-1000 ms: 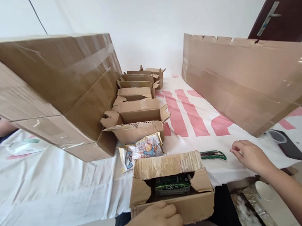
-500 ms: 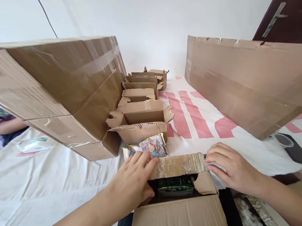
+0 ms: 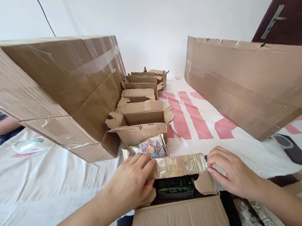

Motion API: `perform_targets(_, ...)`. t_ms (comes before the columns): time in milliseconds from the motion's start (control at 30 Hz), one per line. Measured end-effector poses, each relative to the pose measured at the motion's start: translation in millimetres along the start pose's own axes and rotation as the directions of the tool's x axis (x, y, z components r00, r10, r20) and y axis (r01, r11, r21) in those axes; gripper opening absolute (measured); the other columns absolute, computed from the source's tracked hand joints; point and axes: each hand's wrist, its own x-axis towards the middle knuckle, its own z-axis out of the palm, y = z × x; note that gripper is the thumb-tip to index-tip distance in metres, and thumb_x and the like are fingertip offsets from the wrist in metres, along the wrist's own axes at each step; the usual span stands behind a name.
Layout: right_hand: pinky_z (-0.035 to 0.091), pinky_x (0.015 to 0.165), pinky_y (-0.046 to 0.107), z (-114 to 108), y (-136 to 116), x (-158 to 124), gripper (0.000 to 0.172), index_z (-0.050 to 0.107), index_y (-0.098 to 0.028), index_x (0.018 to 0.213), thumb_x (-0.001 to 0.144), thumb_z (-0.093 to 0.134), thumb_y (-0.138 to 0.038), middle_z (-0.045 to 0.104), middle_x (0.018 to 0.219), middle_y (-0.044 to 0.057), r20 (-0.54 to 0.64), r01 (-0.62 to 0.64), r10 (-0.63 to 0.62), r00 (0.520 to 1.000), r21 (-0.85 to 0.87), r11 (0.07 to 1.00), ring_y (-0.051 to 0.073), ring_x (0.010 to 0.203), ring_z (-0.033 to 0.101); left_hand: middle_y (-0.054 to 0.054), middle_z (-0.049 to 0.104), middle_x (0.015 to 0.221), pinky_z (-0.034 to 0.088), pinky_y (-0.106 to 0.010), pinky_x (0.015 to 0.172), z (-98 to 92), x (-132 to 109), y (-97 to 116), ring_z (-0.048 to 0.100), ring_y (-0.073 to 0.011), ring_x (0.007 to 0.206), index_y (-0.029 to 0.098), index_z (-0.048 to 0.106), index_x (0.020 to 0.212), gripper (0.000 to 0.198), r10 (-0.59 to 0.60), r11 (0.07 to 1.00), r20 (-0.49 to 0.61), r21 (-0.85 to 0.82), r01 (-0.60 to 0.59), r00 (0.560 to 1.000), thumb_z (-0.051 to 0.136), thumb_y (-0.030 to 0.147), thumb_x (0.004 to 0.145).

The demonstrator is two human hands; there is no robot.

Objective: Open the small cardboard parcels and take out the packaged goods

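An open cardboard box (image 3: 178, 218) stands close in front of me, its near flap folded out towards me. Inside lies a dark packet with green markings (image 3: 176, 190). My left hand (image 3: 137, 179) is closed over the left end of the box's far flap (image 3: 178, 165), its thumb by the left side flap. At that flap's right end, my right hand (image 3: 229, 169) pinches the edge between thumb and forefinger. Just beyond my left fingertips, a shiny printed snack packet (image 3: 154, 147) rests on the cloth.
Several open cardboard boxes (image 3: 143, 130) run in a row towards the wall. Tall cardboard walls stand left (image 3: 79, 74) and right (image 3: 246, 78). A tape roll (image 3: 284, 141) lies on a dark flat object (image 3: 299, 152). A person's arm (image 3: 1, 127) shows at far left.
My right thumb and forefinger have come together on the far flap's right edge. My left thumb has moved up slightly, and the left side flap shows more beside it.
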Motion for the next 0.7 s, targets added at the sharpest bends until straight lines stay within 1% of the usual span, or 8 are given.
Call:
perform_targets(100,0.047,0.068,0.036,1,-1,-1,0.007,0.052,-0.021,0.088,0.091,0.051,-0.014,0.058,0.083,0.005,0.001,-0.004,0.004,1.000,-0.004,1.000,0.020,0.078,0.053,-0.008,0.066,0.098,0.053,-0.039,0.084,-0.2,-1,-1,0.063,-0.0245,0.093,0.019,0.062,0.096,0.022,0.016,0.999,-0.068,-0.042,-0.018,0.998,0.052,0.014,0.078)
perform_targets(200,0.048,0.070,0.037,2,-3,-1,0.004,0.054,-0.020,0.094,0.092,0.057,-0.021,0.060,0.086,0.006,0.014,-0.008,0.008,1.000,0.007,1.000,0.021,0.081,0.053,-0.008,0.067,0.096,0.054,-0.038,0.083,-2.4,-1,0,0.063,-0.0238,0.091,0.019,0.062,0.095,0.021,0.007,0.998,-0.078,-0.061,-0.011,0.997,0.051,0.013,0.078)
perform_targets(333,0.049,0.082,0.042,1,-6,-2,0.035,0.056,-0.017,0.117,0.095,0.055,-0.044,0.064,0.098,0.010,0.089,0.061,-0.065,0.994,0.044,0.997,0.026,0.096,0.054,-0.008,0.067,0.096,0.055,-0.039,0.083,-5.2,0,0,0.063,-0.0243,0.092,0.019,0.062,0.095,0.021,-0.001,0.998,-0.067,-0.067,-0.004,0.998,0.052,0.013,0.077)
perform_targets(400,0.048,0.088,0.043,0,-7,-3,0.045,0.055,-0.017,0.124,0.096,0.048,-0.052,0.065,0.105,0.011,0.137,0.112,-0.120,0.983,0.066,0.992,0.027,0.104,0.052,-0.008,0.067,0.096,0.055,-0.039,0.084,-6.3,0,1,0.063,-0.0242,0.092,0.019,0.063,0.095,0.022,-0.002,0.997,-0.073,-0.074,-0.003,0.997,0.052,0.013,0.077)
perform_targets(467,0.048,0.089,0.042,-2,-6,-4,0.047,0.058,-0.018,0.121,0.097,0.043,-0.056,0.065,0.104,0.011,0.153,0.147,-0.159,0.975,0.086,0.985,0.026,0.104,0.053,-0.008,0.067,0.096,0.055,-0.038,0.085,-7.4,0,2,0.063,-0.0239,0.093,0.019,0.063,0.096,0.023,-0.003,0.997,-0.068,-0.077,-0.002,0.998,0.052,0.013,0.077)
perform_targets(600,0.049,0.084,0.042,-4,-5,-6,0.057,0.064,-0.018,0.113,0.094,0.037,-0.065,0.064,0.095,0.010,0.138,0.159,-0.171,0.976,0.094,0.983,0.024,0.094,0.055,-0.008,0.067,0.096,0.054,-0.040,0.085,-9.6,1,4,0.064,-0.0247,0.094,0.019,0.062,0.098,0.024,-0.008,0.998,-0.032,-0.057,0.006,0.999,0.052,0.012,0.077)
perform_targets(633,0.049,0.085,0.043,-4,-5,-6,0.060,0.064,-0.018,0.115,0.093,0.036,-0.066,0.065,0.098,0.011,0.153,0.165,-0.178,0.972,0.090,0.982,0.025,0.096,0.055,-0.009,0.067,0.096,0.055,-0.040,0.085,-10.2,1,5,0.064,-0.0253,0.094,0.019,0.062,0.098,0.024,-0.013,0.999,-0.023,-0.051,0.012,1.000,0.052,0.013,0.077)
perform_targets(700,0.047,0.093,0.046,-4,-6,-5,0.061,0.061,-0.018,0.123,0.095,0.034,-0.066,0.066,0.110,0.013,0.215,0.206,-0.218,0.952,0.077,0.975,0.028,0.109,0.054,-0.010,0.068,0.097,0.055,-0.042,0.084,-11.5,2,5,0.064,-0.0265,0.094,0.017,0.062,0.099,0.023,-0.023,0.999,-0.006,-0.044,0.023,1.000,0.051,0.013,0.078)
